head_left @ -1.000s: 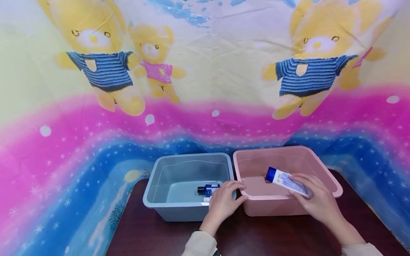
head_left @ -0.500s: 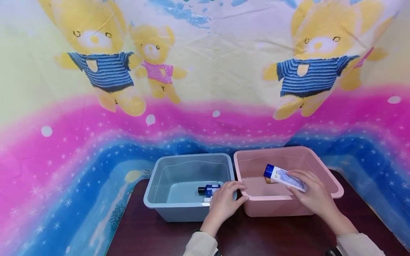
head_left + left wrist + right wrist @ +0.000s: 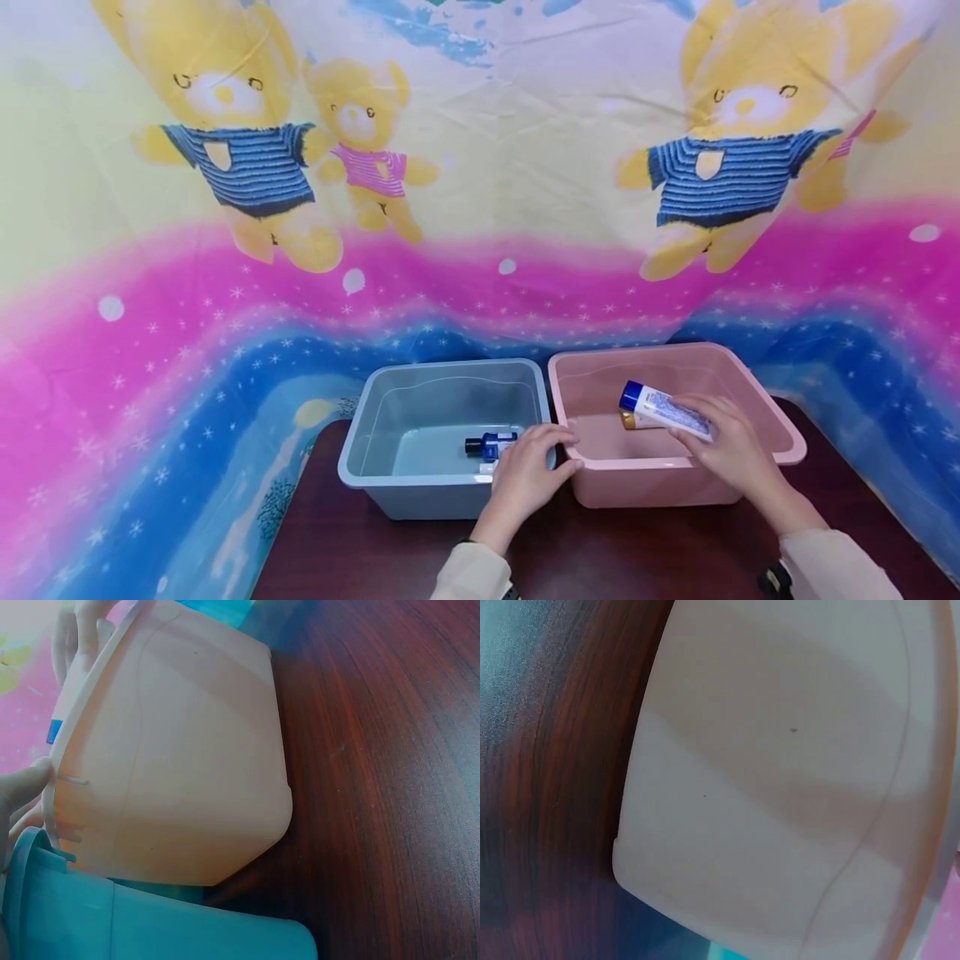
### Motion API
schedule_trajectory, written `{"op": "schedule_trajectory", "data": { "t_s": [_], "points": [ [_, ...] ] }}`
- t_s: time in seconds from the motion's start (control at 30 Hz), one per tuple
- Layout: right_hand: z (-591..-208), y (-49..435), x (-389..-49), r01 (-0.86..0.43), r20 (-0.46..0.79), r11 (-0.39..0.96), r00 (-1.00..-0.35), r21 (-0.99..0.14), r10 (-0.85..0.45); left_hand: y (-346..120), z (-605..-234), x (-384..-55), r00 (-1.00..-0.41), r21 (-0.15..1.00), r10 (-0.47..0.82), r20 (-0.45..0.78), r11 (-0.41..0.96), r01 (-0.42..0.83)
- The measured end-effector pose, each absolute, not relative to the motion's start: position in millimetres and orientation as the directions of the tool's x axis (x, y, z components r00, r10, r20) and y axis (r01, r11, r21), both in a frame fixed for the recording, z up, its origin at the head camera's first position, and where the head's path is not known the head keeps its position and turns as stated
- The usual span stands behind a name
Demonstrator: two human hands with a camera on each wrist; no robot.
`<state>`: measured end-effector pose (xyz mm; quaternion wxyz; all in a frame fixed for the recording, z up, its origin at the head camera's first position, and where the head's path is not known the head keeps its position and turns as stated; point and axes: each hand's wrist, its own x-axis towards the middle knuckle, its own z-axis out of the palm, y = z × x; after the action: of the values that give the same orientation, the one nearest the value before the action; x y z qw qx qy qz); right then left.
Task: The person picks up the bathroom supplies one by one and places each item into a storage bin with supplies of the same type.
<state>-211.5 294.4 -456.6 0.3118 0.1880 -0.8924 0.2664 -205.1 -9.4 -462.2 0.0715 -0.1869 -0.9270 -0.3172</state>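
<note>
In the head view my right hand (image 3: 723, 437) holds a white tube (image 3: 671, 412) with purple print and a blue cap, tilted over the pink plastic bin (image 3: 757, 400), cap pointing left. On the bin's floor, partly hidden beneath the tube, lies an item with a gold cap (image 3: 628, 420). My left hand (image 3: 525, 467) grips the near-left corner of the pink bin's rim, thumb outside and fingers over the edge. It also overlaps the right rim of the blue-grey bin (image 3: 408, 481). The left wrist view shows the left thumb (image 3: 30, 780) against the pink rim.
Inside the blue-grey bin lie a dark blue bottle (image 3: 491, 445) with a black cap and a white item (image 3: 486, 468), both partly behind my left hand. The bins stand side by side on a dark wooden table (image 3: 337, 550). Behind hangs a bear-printed cloth (image 3: 495, 183).
My right hand has shifted slightly left and up with the tube, which lies a little flatter. More of the gold-capped item shows beneath it. The left hand stays at the rim.
</note>
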Motion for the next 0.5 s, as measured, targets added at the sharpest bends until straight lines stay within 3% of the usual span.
{"op": "schedule_trajectory", "data": {
  "t_s": [0.3,0.5],
  "points": [
    [-461.6,301.5,-218.3,-0.432,0.575,0.792,-0.808,-0.431,-0.128,-8.3,-464.7,-204.4,-0.92,0.569,0.304,0.246,0.723,0.391],
    [-461.4,301.3,-222.4,-0.446,0.589,0.787,-0.797,-0.426,-0.133,-8.1,-464.2,-204.4,-0.92,0.564,0.302,0.252,0.726,0.393]
  ]
}}
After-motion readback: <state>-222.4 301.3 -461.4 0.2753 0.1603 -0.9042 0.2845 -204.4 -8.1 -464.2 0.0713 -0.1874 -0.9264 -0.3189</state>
